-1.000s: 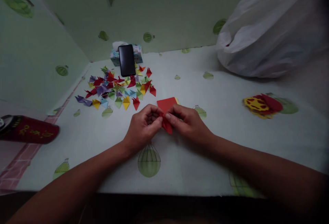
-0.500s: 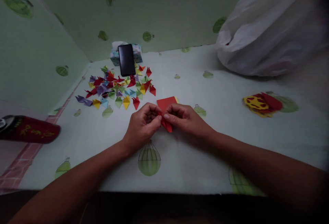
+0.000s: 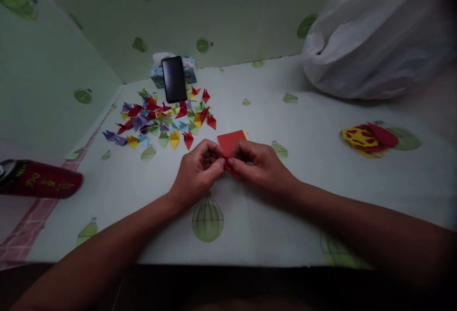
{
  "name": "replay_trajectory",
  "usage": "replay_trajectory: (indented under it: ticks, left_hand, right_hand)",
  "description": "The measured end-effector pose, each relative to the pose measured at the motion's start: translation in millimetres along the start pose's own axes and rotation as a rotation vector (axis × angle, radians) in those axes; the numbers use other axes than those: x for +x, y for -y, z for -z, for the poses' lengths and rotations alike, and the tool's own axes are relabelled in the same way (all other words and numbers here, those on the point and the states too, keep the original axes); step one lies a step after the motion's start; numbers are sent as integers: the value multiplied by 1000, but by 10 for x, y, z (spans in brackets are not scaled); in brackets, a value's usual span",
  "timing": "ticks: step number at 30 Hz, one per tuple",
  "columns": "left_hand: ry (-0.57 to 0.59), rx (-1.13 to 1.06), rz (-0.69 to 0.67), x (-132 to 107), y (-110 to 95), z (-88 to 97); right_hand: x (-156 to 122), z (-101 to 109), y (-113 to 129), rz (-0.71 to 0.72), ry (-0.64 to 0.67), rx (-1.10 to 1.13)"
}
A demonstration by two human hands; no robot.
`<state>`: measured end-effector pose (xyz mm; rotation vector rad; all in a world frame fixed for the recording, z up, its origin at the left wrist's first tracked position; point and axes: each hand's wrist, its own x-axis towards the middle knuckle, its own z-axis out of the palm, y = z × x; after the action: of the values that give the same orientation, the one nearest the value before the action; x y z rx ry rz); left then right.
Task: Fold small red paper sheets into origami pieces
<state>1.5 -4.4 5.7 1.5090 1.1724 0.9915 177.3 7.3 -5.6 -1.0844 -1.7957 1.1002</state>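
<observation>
Between my fingertips is a small folded piece of red paper (image 3: pixel 233 172), mostly hidden by the thumbs. My left hand (image 3: pixel 200 165) pinches it from the left, thumb against curled fingers. From the other side, my right hand (image 3: pixel 260 164) pinches the same piece, and the two thumbs nearly meet. Just beyond the hands lies a stack of square paper (image 3: pixel 232 139), red on top with a yellow edge showing at the right. To the left, a pile of folded paper cranes (image 3: pixel 164 123) in several colours spreads over the table.
A black phone (image 3: pixel 174 79) leans on a tissue box (image 3: pixel 191 70) behind the cranes. At the left edge stands a dark red can (image 3: pixel 46 180). A large white plastic bag (image 3: pixel 371 58) fills the back right, with yellow and red cut-out pieces (image 3: pixel 360 137) in front of it.
The red folded paper shows less below the thumbs, as my right hand's fingers cover more of it. The view has shifted slightly; the other things stay put.
</observation>
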Motion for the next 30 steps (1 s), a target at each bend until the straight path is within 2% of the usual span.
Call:
replay_trajectory:
  ticks: [3,9,14,23,26,30]
  left_hand:
    - [9,6,20,3,1,-4]
    - [30,-126,150,27,2,-12]
    - [35,-124,203,42,14,-20]
    - [30,-155,185,55,55,-19]
    - [34,-180,180,63,68,-14]
    - [31,-184,169,71,66,3]
  right_hand:
    - [-20,-12,-5,53,-28,-104]
    - [-36,-28,-33,145,-30,-273]
    - [-24,-40,-66,109,-32,-282]
    - [-31,-40,-77,134,-7,-267]
    - [-24,-28,-33,102,17,-191]
    - [19,4,-10,-88,42,147]
